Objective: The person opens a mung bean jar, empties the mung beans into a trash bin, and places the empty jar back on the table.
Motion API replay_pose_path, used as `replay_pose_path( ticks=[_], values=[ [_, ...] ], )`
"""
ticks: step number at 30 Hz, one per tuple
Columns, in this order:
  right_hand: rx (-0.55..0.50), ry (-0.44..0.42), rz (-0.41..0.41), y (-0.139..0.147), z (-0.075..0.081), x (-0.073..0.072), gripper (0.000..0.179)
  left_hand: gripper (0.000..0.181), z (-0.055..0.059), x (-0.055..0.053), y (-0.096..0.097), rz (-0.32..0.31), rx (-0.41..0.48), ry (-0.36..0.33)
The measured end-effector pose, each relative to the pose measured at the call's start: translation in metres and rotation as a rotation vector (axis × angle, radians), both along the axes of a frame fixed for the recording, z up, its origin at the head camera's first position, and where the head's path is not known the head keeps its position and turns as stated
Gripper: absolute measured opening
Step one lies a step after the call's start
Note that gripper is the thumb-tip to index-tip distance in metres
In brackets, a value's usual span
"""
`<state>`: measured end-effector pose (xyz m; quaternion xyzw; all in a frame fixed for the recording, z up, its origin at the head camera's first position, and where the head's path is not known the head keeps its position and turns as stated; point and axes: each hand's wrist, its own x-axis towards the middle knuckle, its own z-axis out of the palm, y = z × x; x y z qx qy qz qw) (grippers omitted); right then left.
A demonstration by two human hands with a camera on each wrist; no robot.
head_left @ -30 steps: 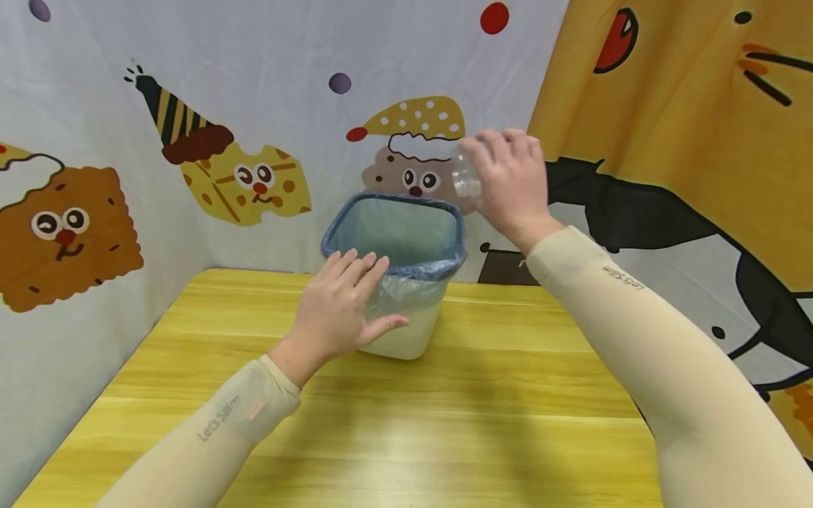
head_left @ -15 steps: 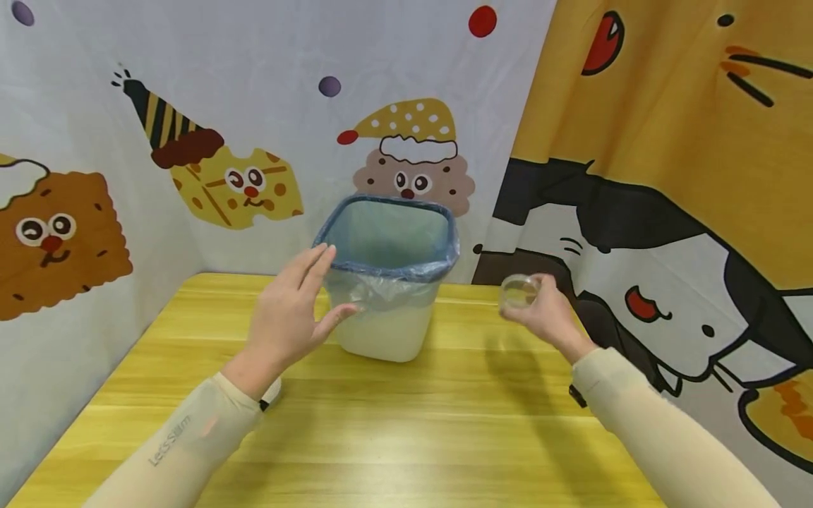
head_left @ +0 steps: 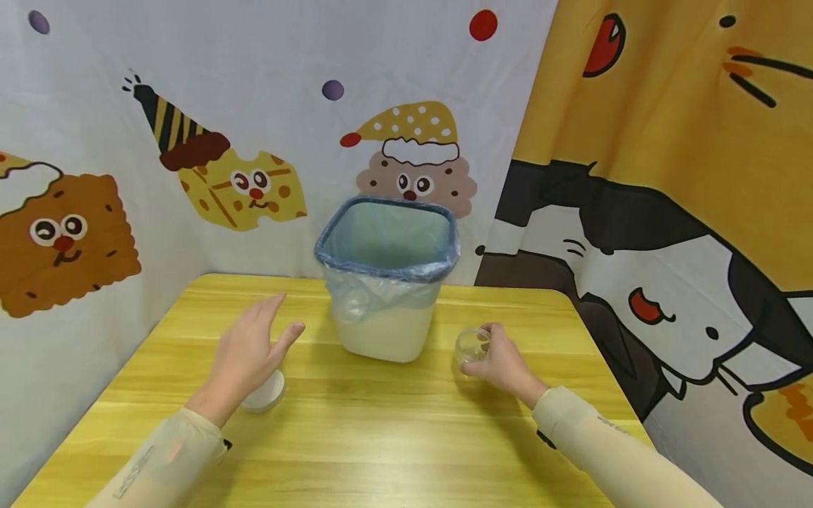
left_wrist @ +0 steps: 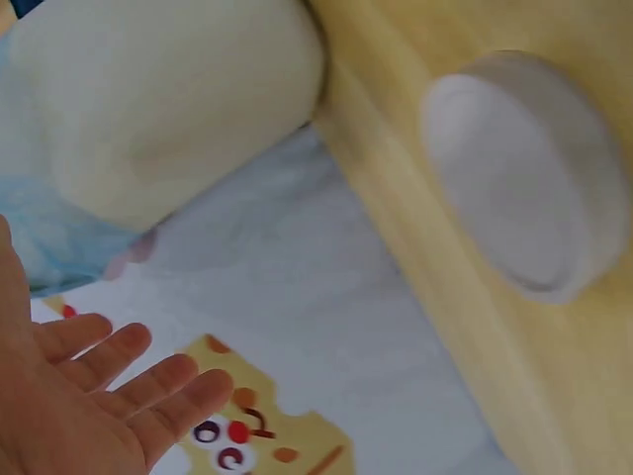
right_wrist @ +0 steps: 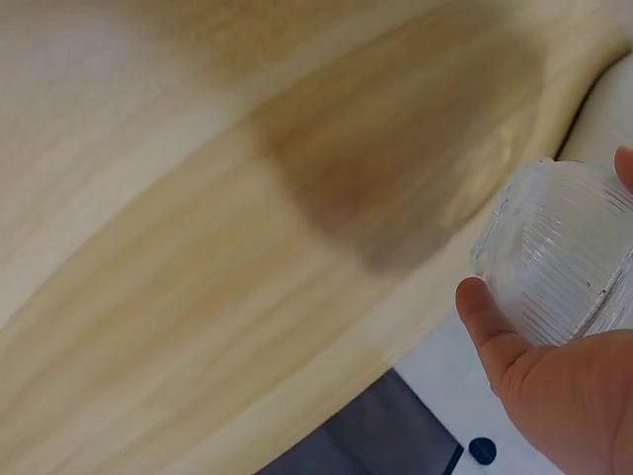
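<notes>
My right hand [head_left: 504,367] grips a clear, open-topped jar [head_left: 468,345] just to the right of the bin. The right wrist view shows the ribbed side of the clear jar [right_wrist: 554,252], with my thumb against it and the other fingers mostly out of view. On the left, my left hand [head_left: 241,356] is held with straight fingers and nothing in it. A round white lid [head_left: 267,392] lies on the table partly behind that hand. It shows large in the left wrist view as a white lid [left_wrist: 509,183], apart from the fingers.
A pale bin [head_left: 384,331] lined with a bluish plastic bag [head_left: 356,289] stands at the back middle of the wooden table [head_left: 375,437]. Behind it hangs a white cloth [head_left: 254,42] with cartoon prints, and a yellow one [head_left: 673,134] is on the right.
My right hand has come down from above the bin's right side, bringing the jar low beside the bin. My left hand has left the bin's rim and moved left and down, uncovering the white lid.
</notes>
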<state>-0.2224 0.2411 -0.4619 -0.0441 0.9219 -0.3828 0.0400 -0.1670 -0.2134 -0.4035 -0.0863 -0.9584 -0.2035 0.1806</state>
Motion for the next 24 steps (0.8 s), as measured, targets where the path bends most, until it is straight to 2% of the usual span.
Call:
replay_pose_path(
  ticks=[4,10,18,24],
  values=[
    [0.019,-0.006,0.001,-0.002,-0.005,0.002,0.096,0.074,-0.011,0.001,-0.006,0.014,-0.008,-0.074],
    [0.057,-0.005,-0.011,-0.003,-0.008,0.005,0.097,0.075,-0.023,0.001,-0.010,0.018,-0.015,-0.106],
    [0.057,0.017,-0.011,-0.001,-0.010,0.007,0.094,0.076,-0.026,0.002,-0.011,0.019,-0.024,-0.128],
    [0.046,0.002,-0.008,0.001,-0.012,0.007,0.093,0.075,-0.028,0.003,-0.011,0.022,-0.029,-0.127]
  ],
)
